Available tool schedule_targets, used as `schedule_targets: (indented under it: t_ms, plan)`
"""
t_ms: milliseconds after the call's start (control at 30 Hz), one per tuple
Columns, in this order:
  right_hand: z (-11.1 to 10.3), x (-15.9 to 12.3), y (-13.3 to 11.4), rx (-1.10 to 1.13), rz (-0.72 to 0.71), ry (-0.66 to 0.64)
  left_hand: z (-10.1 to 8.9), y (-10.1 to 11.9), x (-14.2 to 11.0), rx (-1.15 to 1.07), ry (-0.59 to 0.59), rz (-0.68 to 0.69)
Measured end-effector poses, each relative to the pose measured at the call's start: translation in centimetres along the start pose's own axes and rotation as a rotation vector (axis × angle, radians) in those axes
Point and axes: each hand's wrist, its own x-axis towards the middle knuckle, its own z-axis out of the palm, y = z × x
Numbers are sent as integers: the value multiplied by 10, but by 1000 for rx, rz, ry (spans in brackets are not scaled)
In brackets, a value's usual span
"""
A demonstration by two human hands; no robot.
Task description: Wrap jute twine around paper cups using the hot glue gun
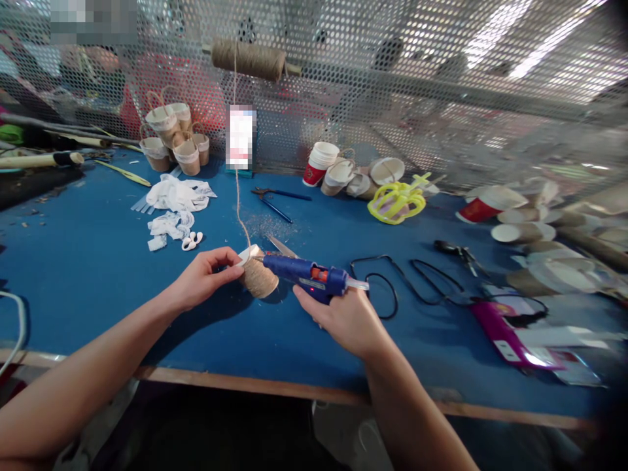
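My left hand [209, 278] pinches the white rim of a small paper cup wrapped in brown twine [261, 278], tilted above the blue tabletop. In my right hand [346, 314] is a blue hot glue gun [307, 271], its nozzle at the cup's side near the rim. A strand of twine [239, 203] runs down from a twine spool [248, 59] to the cup. Behind the cup and glue gun lie scissors [282, 246], partly hidden.
Twine-covered little buckets [169, 134] stand at the back left, near white lace [179, 193]. Pliers [279, 195], paper cups [324, 160] and a yellow woven piece [397, 201] lie toward the back. A black cord [383, 258] and purple packet [510, 340] are right.
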Motion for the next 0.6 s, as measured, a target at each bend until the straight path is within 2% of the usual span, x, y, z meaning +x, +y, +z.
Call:
schedule_targets:
  t_ms: [600]
  plan:
    - [1,0,-3,13,-35,15,1,0,0,8,-2,-5]
